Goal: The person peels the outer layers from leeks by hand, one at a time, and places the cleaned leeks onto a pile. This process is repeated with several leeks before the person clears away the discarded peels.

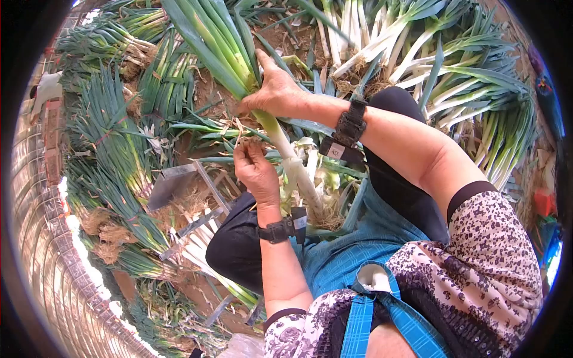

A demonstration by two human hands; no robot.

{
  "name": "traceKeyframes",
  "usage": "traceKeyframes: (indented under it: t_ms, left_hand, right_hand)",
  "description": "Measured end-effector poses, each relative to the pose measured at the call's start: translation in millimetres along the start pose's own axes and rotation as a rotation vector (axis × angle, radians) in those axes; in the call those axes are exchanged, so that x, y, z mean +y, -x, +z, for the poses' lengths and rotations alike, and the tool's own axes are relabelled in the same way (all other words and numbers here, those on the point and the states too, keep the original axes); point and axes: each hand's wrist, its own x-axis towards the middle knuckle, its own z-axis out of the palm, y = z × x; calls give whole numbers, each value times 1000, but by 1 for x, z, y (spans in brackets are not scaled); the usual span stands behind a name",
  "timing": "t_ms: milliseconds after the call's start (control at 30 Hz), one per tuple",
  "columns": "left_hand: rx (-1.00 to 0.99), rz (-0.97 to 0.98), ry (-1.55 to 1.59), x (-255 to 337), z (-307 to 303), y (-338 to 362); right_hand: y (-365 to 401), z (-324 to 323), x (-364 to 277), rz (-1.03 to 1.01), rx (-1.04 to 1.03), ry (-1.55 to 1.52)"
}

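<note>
A large leek [274, 134] slants across the middle, its green leaves toward the top left and its roots low, near my lap. My right hand [276, 94] is closed around it where the leaves meet the pale stem, with the index finger reaching up. Left of the stem, my left hand [256, 170] is pinched at the fingertips, close to a thin dry-looking strip; whether it grips that strip is too small to tell. Peeled leaf scraps [304, 149] lie behind the stem.
Tied bundles of green leeks [113, 131] lie on the soil at the left. Loose white-stemmed leeks [406, 45] are heaped at the top right. A metal frame [209, 185] stands left of my knee [236, 244]. A curved ribbed wall [42, 238] borders the left side.
</note>
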Motion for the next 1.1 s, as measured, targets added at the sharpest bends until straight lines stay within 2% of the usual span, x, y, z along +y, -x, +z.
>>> traceKeyframes:
  t_ms: [33, 100, 133, 233, 333, 367, 433, 467, 533, 567, 600, 633, 667, 700, 767, 900, 933, 1067, 1100]
  left_hand:
    - [-3, -8, -3, 5, 0, 5]
    - [-144, 239, -265, 13, 5, 16]
    - [-261, 275, -361, 11, 2, 21]
    - [-282, 335, -428, -9, 1, 35]
    - [-454, 191, -411, -17, -8, 71]
    - [-445, 196, -409, -33, -19, 89]
    - [-869, 55, -475, -67, -36, 120]
    - [-868, 55, -473, -53, -37, 111]
    - [-669, -205, -416, -24, -42, 80]
    - [-444, -162, -275, -16, -35, 62]
    - [-329, -106, -274, -3, -30, 42]
    - [-200, -109, -73, 12, -18, 29]
    - [-198, 18, -173, 10, -10, 15]
    - [-195, 19, -168, 9, -1, 8]
    - [-142, 82, 87, 3, 17, 3]
    - [-59, 90, 75, -9, 24, 4]
    - [-60, 83, 78, -12, 22, 3]
    - [-43, -540, 1061, -22, 5, 3]
    - [-40, -547, 1061, -24, 2, 6]
  right_hand:
    - [1, 0, 0, 37, 0, 17]
    - [-2, 1, 2, 21, 29, 79]
    - [-4, 1, 5, 10, 34, 101]
    - [-6, 2, 15, 26, 47, 94]
    - [-15, -4, 17, 9, 102, 43]
    - [-19, -8, 17, -17, 148, 22]
    - [-27, -13, 20, -97, 212, 31]
    - [-28, -15, 22, -117, 186, 12]
    - [-21, -14, 19, -129, 163, -13]
    - [-17, -13, 16, -137, 156, -12]
    - [-13, -12, 13, -127, 129, -75]
    - [-12, -12, 11, -116, 104, -136]
    - [-11, -11, 10, -123, 77, -191]
    - [-10, -10, 11, -125, 75, -186]
    - [-5, -10, 9, -66, 96, -152]
    - [-10, -9, 16, -100, 94, -204]
    - [-12, -10, 19, -112, 150, -147]
    - [-29, -19, 29, -86, 189, -242]
    - [-31, -20, 32, -88, 197, -290]
